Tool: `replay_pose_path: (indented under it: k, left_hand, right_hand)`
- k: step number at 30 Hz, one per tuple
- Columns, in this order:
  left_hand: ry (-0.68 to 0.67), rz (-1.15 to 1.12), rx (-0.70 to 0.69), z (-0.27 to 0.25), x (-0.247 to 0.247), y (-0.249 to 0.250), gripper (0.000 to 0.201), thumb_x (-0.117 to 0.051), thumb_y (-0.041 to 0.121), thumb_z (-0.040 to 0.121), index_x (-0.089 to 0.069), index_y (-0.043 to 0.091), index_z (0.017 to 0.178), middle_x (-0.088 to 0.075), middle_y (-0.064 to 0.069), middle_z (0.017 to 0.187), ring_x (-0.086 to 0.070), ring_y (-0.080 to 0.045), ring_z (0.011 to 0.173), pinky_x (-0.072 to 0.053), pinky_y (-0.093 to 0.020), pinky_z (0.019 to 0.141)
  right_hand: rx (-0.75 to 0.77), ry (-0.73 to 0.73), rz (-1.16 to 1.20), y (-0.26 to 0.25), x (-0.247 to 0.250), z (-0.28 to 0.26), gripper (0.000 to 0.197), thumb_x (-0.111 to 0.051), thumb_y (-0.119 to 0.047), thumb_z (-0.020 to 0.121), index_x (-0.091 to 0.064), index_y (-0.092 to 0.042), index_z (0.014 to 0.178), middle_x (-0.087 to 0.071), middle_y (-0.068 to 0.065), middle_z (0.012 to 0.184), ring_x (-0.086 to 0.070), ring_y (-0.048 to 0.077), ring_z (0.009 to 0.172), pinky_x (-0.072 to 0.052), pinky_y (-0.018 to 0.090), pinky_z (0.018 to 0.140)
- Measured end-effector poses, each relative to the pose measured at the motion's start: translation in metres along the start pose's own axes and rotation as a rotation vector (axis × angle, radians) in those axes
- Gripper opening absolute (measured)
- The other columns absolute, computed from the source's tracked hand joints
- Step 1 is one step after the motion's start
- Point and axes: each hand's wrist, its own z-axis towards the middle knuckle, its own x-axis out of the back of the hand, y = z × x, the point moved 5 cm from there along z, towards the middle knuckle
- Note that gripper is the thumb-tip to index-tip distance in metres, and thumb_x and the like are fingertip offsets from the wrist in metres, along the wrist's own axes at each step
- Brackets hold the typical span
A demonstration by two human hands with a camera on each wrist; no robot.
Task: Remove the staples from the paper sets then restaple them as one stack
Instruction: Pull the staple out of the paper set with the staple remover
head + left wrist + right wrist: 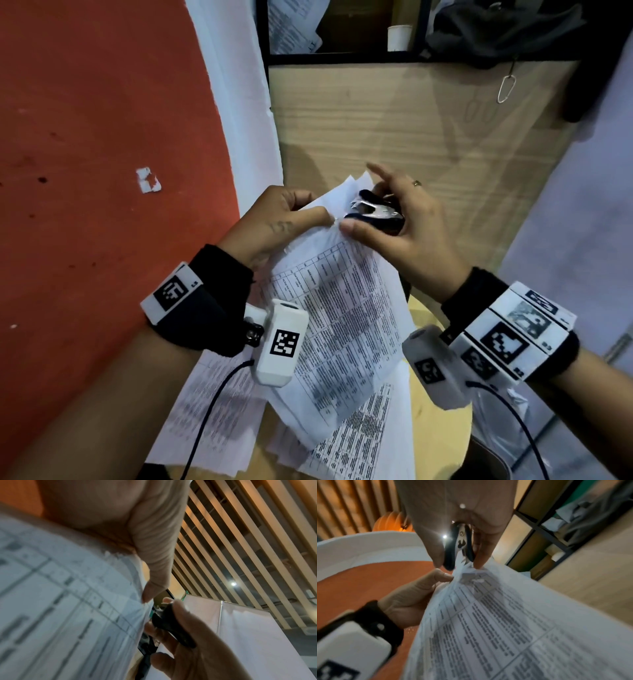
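paper set [337, 308]: printed table sheets, lifted off the desk, top corner up between my two hands, lower end hanging down over the other sheets.
left hand [274, 222]: I'm pinching the set's top corner, thumb on the front, fingers curled behind. In the right wrist view the thumb tip [444, 576] sits right at the crumpled corner.
right hand [394, 222]: clamped on the staple remover [375, 212], thumb below, fingers on top, index finger sticking out straight. Ring on one finger.
staple remover: black grips, metal claws, claws at the paper corner. Right wrist view shows the corner running in between the claws [462, 555]. Staple itself too small and blurred, can't tell.
loose sheets [212, 411]: more printed pages lying flat on the round wooden table [435, 442], under the held set.
background: orange wall [102, 137] left, wood panel [411, 120] ahead, paper cup [399, 37] on the shelf above.
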Motion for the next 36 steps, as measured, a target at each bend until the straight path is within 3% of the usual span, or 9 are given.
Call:
replay_pose_path:
  k: [4, 6, 12, 15, 20, 28, 30, 33, 36]
  left_hand:
    - [0.053, 0.059, -0.053, 0.002, 0.002, 0.000, 0.024, -0.064, 0.034, 0.057, -0.062, 0.011, 0.064, -0.050, -0.005, 0.065, -0.041, -0.013, 0.057, -0.029, -0.025, 0.053]
    - [0.071, 0.093, -0.089, 0.004, 0.002, 0.001, 0.027, -0.063, 0.038, 0.056, -0.061, 0.012, 0.062, -0.049, -0.003, 0.063, -0.041, -0.012, 0.056, -0.030, -0.026, 0.055]
    - [0.092, 0.145, -0.195, 0.003, -0.001, 0.004, 0.046, -0.062, 0.048, 0.061, -0.064, 0.004, 0.075, -0.056, -0.018, 0.066, -0.049, -0.016, 0.063, -0.038, -0.033, 0.062]
    - [0.129, 0.190, -0.252, 0.001, 0.000, 0.007, 0.040, -0.062, 0.048, 0.065, -0.066, 0.010, 0.074, -0.056, -0.011, 0.061, -0.048, -0.014, 0.060, -0.039, -0.034, 0.058]
    - [0.134, 0.292, -0.290, 0.002, 0.003, 0.005, 0.055, -0.059, 0.051, 0.067, -0.064, -0.004, 0.074, -0.055, -0.033, 0.067, -0.042, -0.016, 0.054, -0.040, -0.038, 0.051]
    - [0.194, 0.109, -0.178, 0.009, 0.006, -0.002, 0.038, -0.061, 0.045, 0.057, -0.061, 0.007, 0.059, -0.050, -0.003, 0.057, -0.043, -0.011, 0.054, -0.033, -0.026, 0.055]
    - [0.169, 0.095, -0.171, 0.008, 0.006, -0.003, 0.028, -0.063, 0.041, 0.064, -0.062, 0.014, 0.056, -0.052, -0.002, 0.057, -0.043, -0.008, 0.055, -0.032, -0.024, 0.055]
    - [0.152, 0.068, -0.155, 0.013, 0.008, -0.013, 0.037, -0.062, 0.039, 0.069, -0.061, 0.002, 0.064, -0.054, -0.011, 0.064, -0.046, -0.014, 0.063, -0.035, -0.029, 0.062]
    - [0.167, 0.062, -0.128, 0.015, 0.008, -0.021, 0.055, -0.060, 0.048, 0.062, -0.057, -0.006, 0.071, -0.051, -0.012, 0.066, -0.043, -0.016, 0.066, -0.034, -0.033, 0.063]
  right_hand:
    - [-0.306, -0.004, 0.337, 0.014, -0.002, -0.003, 0.024, -0.059, -0.045, 0.076, -0.062, -0.026, 0.090, -0.056, -0.013, 0.077, -0.059, 0.005, 0.074, -0.048, 0.023, 0.053]
    - [-0.448, -0.006, 0.515, 0.019, -0.006, -0.005, 0.032, -0.066, -0.046, 0.078, -0.055, -0.018, 0.087, -0.055, -0.009, 0.073, -0.054, 0.001, 0.059, -0.040, 0.016, 0.043]
    - [-0.595, -0.001, 0.720, 0.024, -0.022, -0.002, 0.040, -0.069, -0.004, 0.079, -0.042, -0.014, 0.106, -0.058, 0.004, 0.081, -0.060, 0.003, 0.050, -0.038, 0.012, 0.041]
    - [-0.634, 0.008, 0.754, 0.028, -0.026, 0.003, 0.040, -0.068, 0.001, 0.077, -0.044, -0.016, 0.104, -0.061, -0.002, 0.074, -0.062, 0.004, 0.051, -0.038, 0.012, 0.040]
    - [-0.668, 0.026, 0.740, 0.027, -0.031, 0.005, 0.035, -0.064, 0.004, 0.078, -0.043, -0.020, 0.091, -0.060, -0.004, 0.068, -0.059, 0.004, 0.048, -0.036, 0.011, 0.039]
    - [-0.162, 0.216, 0.290, 0.002, -0.033, 0.007, 0.035, -0.063, -0.017, 0.066, -0.050, -0.032, 0.095, -0.059, -0.014, 0.080, -0.061, 0.014, 0.078, -0.053, 0.044, 0.076]
    - [0.063, 0.208, 0.087, -0.007, -0.032, 0.005, 0.041, -0.063, -0.010, 0.068, -0.051, -0.021, 0.105, -0.059, -0.013, 0.082, -0.060, 0.014, 0.074, -0.052, 0.041, 0.069]
    - [0.368, 0.166, -0.148, -0.017, -0.038, 0.001, 0.052, -0.071, -0.004, 0.066, -0.042, -0.018, 0.108, -0.066, 0.010, 0.082, -0.063, 0.030, 0.071, -0.052, 0.040, 0.058]
    - [0.461, 0.120, -0.236, -0.015, -0.044, 0.001, 0.053, -0.075, -0.010, 0.065, -0.043, -0.017, 0.107, -0.066, 0.012, 0.082, -0.064, 0.030, 0.072, -0.050, 0.037, 0.057]
